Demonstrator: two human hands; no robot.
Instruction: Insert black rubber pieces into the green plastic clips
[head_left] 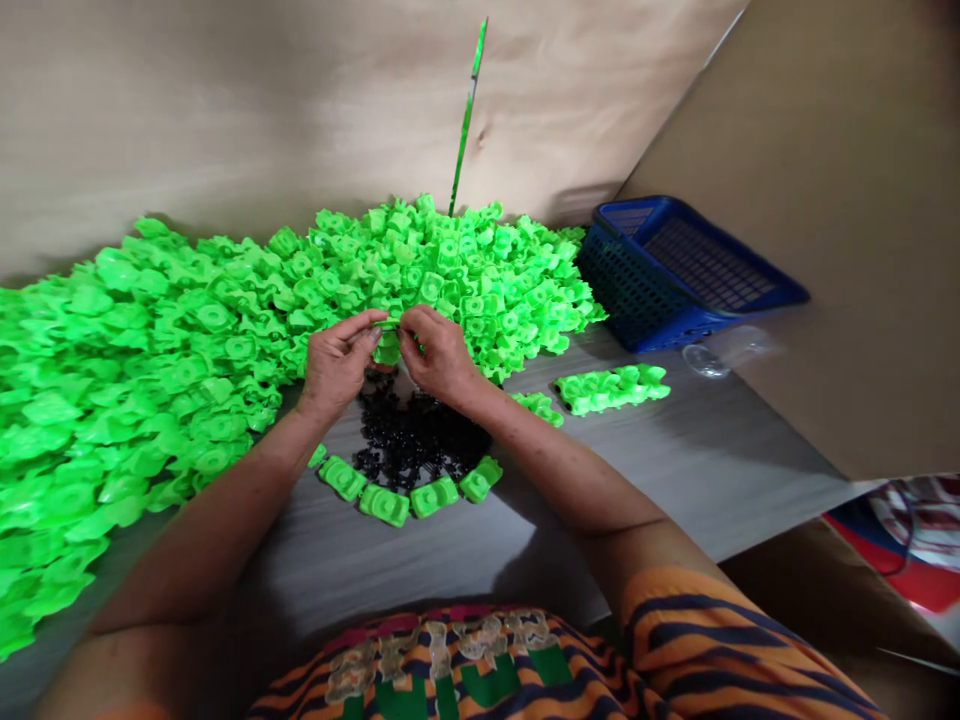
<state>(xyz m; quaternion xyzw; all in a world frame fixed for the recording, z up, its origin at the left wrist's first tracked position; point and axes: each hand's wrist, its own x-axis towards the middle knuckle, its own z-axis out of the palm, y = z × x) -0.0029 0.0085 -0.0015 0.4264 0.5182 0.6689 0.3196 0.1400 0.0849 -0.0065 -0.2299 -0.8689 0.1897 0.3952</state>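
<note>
1. Pale brown boarding [225, 110] rises behind my work, with a grey table [742, 450] spread below it.
2. Across the table's back and left sprawls a heap of bright green moulded parts [225, 320].
3. At the heap's right end stands a blue basket [645, 290], mesh-walled and uncovered; I see some of its inner walls but cannot tell what lies at its bottom.
4. Just below my hands is a mound of small black pieces [420, 430], loose on the table.
5. Near the basket lies a block of green parts [611, 388], its long axis running left to right.
6. Along the mound's near edge, at least four green parts [384, 505] curve in an arc.
7. My left hand [337, 360] and right hand [436, 355] meet beyond the mound, thumbs and fingertips drawn together, pinching one green piece [387, 324] from either side.
8. That piece sits in front of the heap, seen nearly edge-on, its long axis lying from hand to hand; which face is up I cannot tell.
</note>
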